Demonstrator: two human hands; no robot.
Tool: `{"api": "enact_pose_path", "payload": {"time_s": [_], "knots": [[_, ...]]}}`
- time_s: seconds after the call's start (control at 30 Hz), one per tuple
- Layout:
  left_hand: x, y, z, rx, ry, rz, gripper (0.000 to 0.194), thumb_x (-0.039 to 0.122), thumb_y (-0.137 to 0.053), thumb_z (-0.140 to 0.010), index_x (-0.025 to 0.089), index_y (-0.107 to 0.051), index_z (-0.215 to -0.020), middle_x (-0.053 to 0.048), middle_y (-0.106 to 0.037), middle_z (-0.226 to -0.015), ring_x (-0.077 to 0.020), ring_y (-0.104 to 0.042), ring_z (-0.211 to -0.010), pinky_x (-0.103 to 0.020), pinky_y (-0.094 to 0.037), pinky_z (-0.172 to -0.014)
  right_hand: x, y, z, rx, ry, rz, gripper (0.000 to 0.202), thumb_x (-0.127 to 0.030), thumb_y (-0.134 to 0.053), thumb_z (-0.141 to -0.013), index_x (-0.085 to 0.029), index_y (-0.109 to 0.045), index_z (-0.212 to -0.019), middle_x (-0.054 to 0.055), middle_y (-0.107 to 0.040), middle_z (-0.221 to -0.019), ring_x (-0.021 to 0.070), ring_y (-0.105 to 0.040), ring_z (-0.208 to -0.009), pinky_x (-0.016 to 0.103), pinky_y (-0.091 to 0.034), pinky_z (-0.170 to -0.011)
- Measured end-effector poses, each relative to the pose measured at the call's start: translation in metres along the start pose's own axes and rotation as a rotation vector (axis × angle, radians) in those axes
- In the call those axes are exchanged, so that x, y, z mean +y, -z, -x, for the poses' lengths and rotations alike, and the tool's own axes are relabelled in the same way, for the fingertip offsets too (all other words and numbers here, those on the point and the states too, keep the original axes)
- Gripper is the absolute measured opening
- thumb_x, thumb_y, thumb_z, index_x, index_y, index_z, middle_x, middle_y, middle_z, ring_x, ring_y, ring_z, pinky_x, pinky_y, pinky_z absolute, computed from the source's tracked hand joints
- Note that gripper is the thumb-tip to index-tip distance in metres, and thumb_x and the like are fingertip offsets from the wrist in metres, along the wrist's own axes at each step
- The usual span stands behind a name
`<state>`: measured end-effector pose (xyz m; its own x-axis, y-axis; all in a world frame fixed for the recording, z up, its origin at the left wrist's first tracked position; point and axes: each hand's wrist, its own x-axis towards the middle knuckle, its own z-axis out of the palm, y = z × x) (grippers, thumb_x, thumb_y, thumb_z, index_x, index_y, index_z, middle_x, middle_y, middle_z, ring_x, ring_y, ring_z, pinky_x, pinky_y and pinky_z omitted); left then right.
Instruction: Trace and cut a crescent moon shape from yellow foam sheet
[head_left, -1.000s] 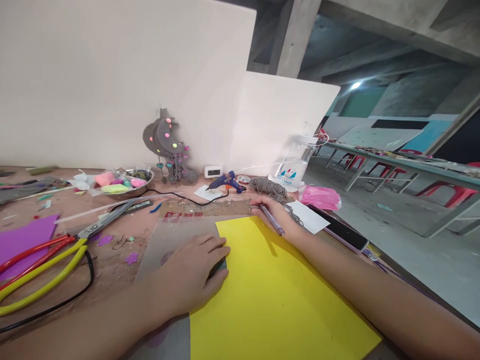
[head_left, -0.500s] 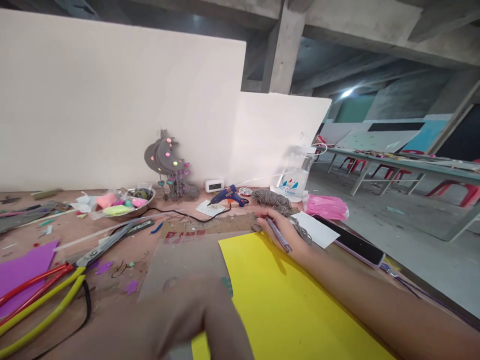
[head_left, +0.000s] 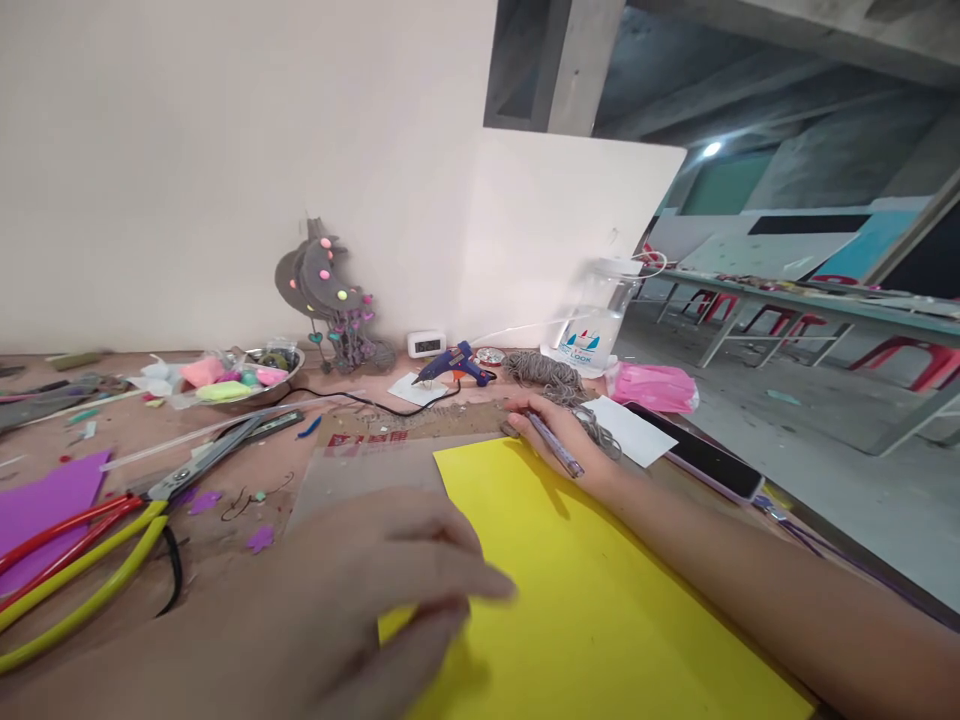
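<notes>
A sheet of yellow paper (head_left: 600,590) lies over a brown cardboard piece (head_left: 352,465) in front of me. Over the paper's left edge is my left hand (head_left: 390,590), slightly blurred, its fingers apart and bent, nothing in them. My right hand (head_left: 559,435) rests at the sheet's far edge with a pen (head_left: 553,443) held in it; the pen's upper end points back toward me. Past the right fingers sits a bundle of grey yarn (head_left: 544,375), and a white paper (head_left: 630,430) lies beside that hand.
Large scissors (head_left: 157,515) and purple foam (head_left: 45,515) lie at left. Behind are a bowl of clay (head_left: 247,378), a crescent ornament (head_left: 326,290), a blue glue gun (head_left: 454,365) and a clear jug (head_left: 592,315). A phone (head_left: 697,455) lies at right by the table edge.
My left hand has moved up and forward over the yellow paper, its fingers now showing more fully. The right hand stays put with the pen. The camera view has tipped slightly downward.
</notes>
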<state>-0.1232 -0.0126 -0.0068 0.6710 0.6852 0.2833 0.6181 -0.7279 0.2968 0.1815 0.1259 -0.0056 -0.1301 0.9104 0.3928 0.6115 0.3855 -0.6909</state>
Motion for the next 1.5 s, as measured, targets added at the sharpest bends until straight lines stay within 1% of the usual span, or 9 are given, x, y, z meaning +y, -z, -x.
{"api": "enact_pose_path", "payload": {"time_s": [0.07, 0.17, 0.27, 0.33, 0.67, 1.0, 1.2, 1.33, 1.5], "knots": [[0.005, 0.015, -0.042, -0.111, 0.014, -0.027, 0.033, 0.026, -0.040, -0.096, 0.029, -0.066, -0.116, -0.001, -0.065, -0.125, -0.0223, -0.062, -0.110, -0.038, -0.052, -0.096, 0.000, 0.002, 0.002, -0.031, -0.001, 0.003, 0.034, -0.048, -0.051, -0.088, -0.019, -0.062, -0.102, 0.008, -0.068, -0.090, 0.0228, -0.064, -0.078, 0.037, -0.049, -0.073], [0.006, 0.008, -0.069, -0.194, 0.066, -0.098, 0.039, 0.030, -0.045, -0.094, 0.022, -0.059, -0.129, -0.006, -0.057, -0.139, -0.0279, -0.057, -0.121, -0.046, -0.051, -0.099, 0.000, 0.005, 0.003, -0.075, 0.000, -0.005, 0.038, -0.052, -0.047, -0.091, -0.020, -0.061, -0.106, 0.007, -0.067, -0.095, 0.0217, -0.063, -0.079, 0.036, -0.049, -0.072], [0.003, -0.008, -0.066, -0.232, 0.099, -0.147, 0.045, 0.035, -0.042, -0.095, 0.022, -0.052, -0.137, -0.006, -0.045, -0.149, -0.0306, -0.052, -0.127, -0.051, -0.049, -0.100, -0.001, 0.007, 0.004, -0.096, -0.016, 0.005, 0.039, -0.054, -0.048, -0.090, -0.020, -0.061, -0.104, 0.007, -0.066, -0.094, 0.0214, -0.063, -0.079, 0.034, -0.049, -0.070], [0.002, -0.013, -0.061, -0.244, 0.113, -0.160, 0.047, 0.036, -0.040, -0.096, 0.021, -0.050, -0.139, -0.007, -0.044, -0.150, -0.0310, -0.053, -0.126, -0.052, -0.049, -0.100, -0.003, 0.008, 0.004, -0.092, -0.017, 0.003, 0.039, -0.054, -0.049, -0.090, -0.019, -0.061, -0.104, 0.007, -0.066, -0.092, 0.0209, -0.063, -0.079, 0.033, -0.049, -0.069], [0.006, -0.008, -0.065, -0.206, 0.078, -0.155, 0.038, 0.029, -0.039, -0.096, 0.018, -0.057, -0.127, -0.013, -0.057, -0.134, -0.0315, -0.062, -0.113, -0.052, -0.054, -0.092, 0.003, 0.008, 0.002, -0.119, 0.048, -0.031, 0.048, -0.055, -0.034, -0.095, -0.023, -0.066, -0.108, 0.009, -0.068, -0.094, 0.0227, -0.063, -0.085, 0.035, -0.050, -0.071], [0.004, -0.009, -0.063, -0.198, 0.091, -0.136, 0.034, 0.030, -0.039, -0.096, 0.019, -0.059, -0.120, -0.012, -0.060, -0.129, -0.0296, -0.066, -0.106, -0.049, -0.055, -0.089, 0.007, 0.008, 0.002, -0.117, 0.042, -0.024, 0.049, -0.057, -0.032, -0.096, -0.022, -0.065, -0.107, 0.007, -0.065, -0.088, 0.0202, -0.059, -0.078, 0.033, -0.048, -0.068], [0.004, -0.010, -0.062, -0.167, 0.069, -0.125, 0.034, 0.028, -0.038, -0.096, 0.019, -0.059, -0.121, -0.012, -0.055, -0.136, -0.0285, -0.066, -0.106, -0.049, -0.054, -0.092, 0.008, 0.008, 0.005, -0.129, 0.071, 0.004, 0.047, -0.056, -0.033, -0.096, -0.025, -0.065, -0.110, 0.005, -0.064, -0.087, 0.0185, -0.057, -0.073, 0.032, -0.046, -0.064], [0.004, -0.011, -0.061, -0.151, 0.057, -0.138, 0.034, 0.028, -0.038, -0.096, 0.018, -0.059, -0.120, -0.013, -0.059, -0.131, -0.0276, -0.065, -0.106, -0.046, -0.053, -0.093, 0.003, 0.007, 0.005, -0.136, 0.060, 0.003, 0.044, -0.055, -0.035, -0.095, -0.026, -0.065, -0.108, 0.006, -0.064, -0.089, 0.0187, -0.058, -0.073, 0.033, -0.046, -0.065], [0.006, -0.008, -0.062, -0.113, 0.053, -0.137, 0.032, 0.026, -0.041, -0.094, 0.019, -0.060, -0.119, -0.012, -0.063, -0.125, -0.0265, -0.065, -0.108, -0.042, -0.052, -0.095, -0.019, 0.022, -0.001, -0.158, 0.065, -0.175, 0.034, -0.049, -0.046, -0.092, -0.021, -0.060, -0.106, 0.002, -0.062, -0.074, 0.0151, -0.055, -0.064, 0.029, -0.044, -0.062]]}}
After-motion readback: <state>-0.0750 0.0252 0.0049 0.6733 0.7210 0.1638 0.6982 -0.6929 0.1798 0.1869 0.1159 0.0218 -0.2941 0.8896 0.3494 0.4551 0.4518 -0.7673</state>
